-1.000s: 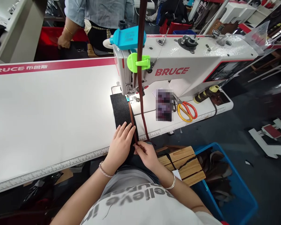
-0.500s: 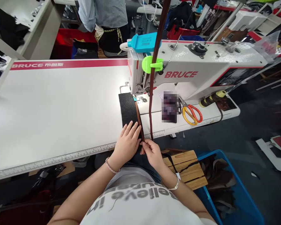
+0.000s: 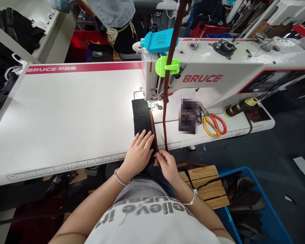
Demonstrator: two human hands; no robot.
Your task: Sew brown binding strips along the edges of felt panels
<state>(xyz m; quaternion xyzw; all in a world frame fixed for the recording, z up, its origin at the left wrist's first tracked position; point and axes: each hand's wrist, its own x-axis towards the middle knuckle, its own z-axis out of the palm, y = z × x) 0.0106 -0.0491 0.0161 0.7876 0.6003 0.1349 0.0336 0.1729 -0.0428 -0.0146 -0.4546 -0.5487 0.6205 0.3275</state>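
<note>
A strip of black fabric (image 3: 141, 117) lies on the white sewing table and runs up to the needle area of the sewing machine (image 3: 205, 67). My left hand (image 3: 140, 152) rests flat on the fabric with its fingers stretched out. Along the fabric's right edge lies a narrow brown strip (image 3: 153, 126), reaching up to the presser foot. At the table's front edge, my right hand (image 3: 167, 164) pinches this brown strip between thumb and fingers. Another length of brown strip (image 3: 165, 112) hangs from above, past the machine's green clip (image 3: 167, 66), down towards my right hand.
Scissors (image 3: 215, 124) with orange and yellow handles lie right of the needle, beside a blurred dark item (image 3: 189, 116) and a thread spool (image 3: 240, 107). A wooden stool (image 3: 205, 184) and a blue bin (image 3: 264, 203) stand at lower right. Another person (image 3: 117, 17) is behind the table.
The view has shifted slightly, so the machine appears further right and larger. Both hands keep nearly the same places on the fabric and brown strip. The person behind has leaned to the left.
</note>
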